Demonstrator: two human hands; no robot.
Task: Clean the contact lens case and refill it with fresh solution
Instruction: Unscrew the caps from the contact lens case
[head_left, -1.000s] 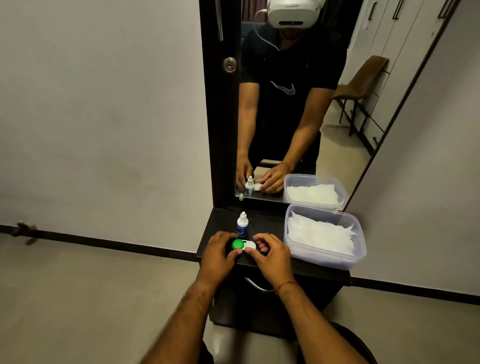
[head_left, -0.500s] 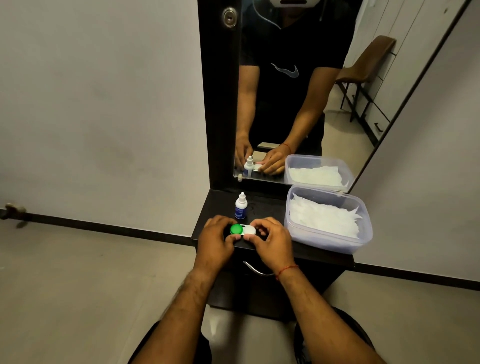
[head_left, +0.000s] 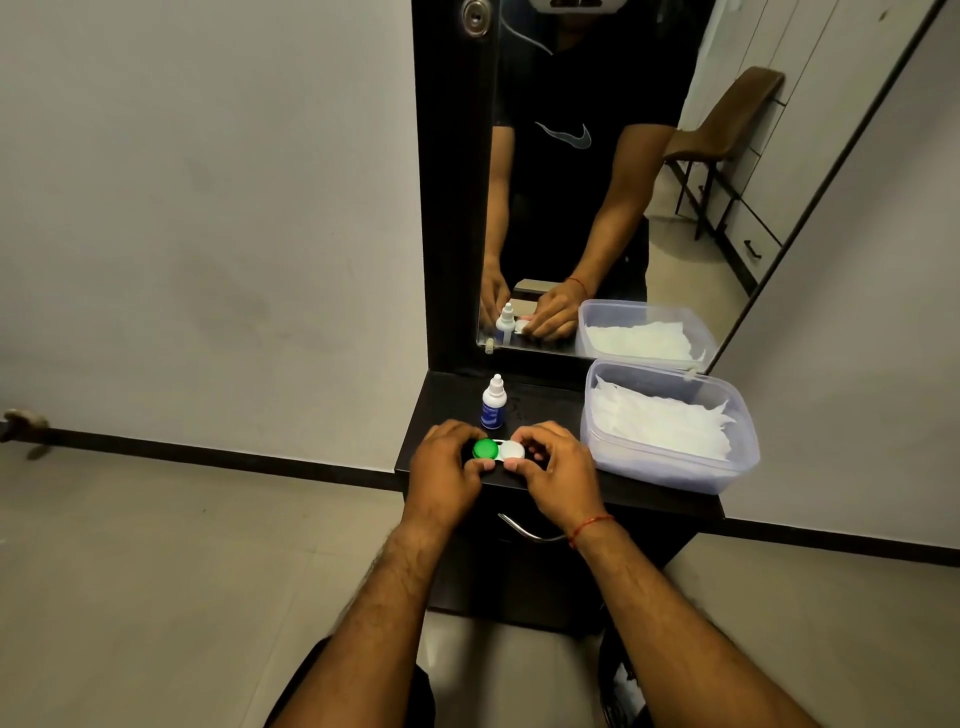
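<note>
**Both hands close on the capped lens case**

Since a second ago the view has dipped and drawn nearer, while both hands have stayed wrapped round the contact lens case (head_left: 497, 450) at the front of the dark vanity top (head_left: 550, 410). It lies flat there, one green cap (head_left: 485, 448) and one white cap (head_left: 511, 451) side by side, both on. The left hand (head_left: 445, 465) curls half-closed round the green end, thumb at its near edge; the right hand (head_left: 556, 467) pinches the white end the same way. Small, light, rigid plastic by its look, and likely slick if wet, so the case is best steadied by one well while the other cap's rim is twisted. Just behind it stands one solution bottle (head_left: 493, 402), capped and upright. To the right sits one clear tub (head_left: 670, 467) of white tissues (head_left: 660, 423). Behind, the mirror (head_left: 597, 208) repeats them.
</note>
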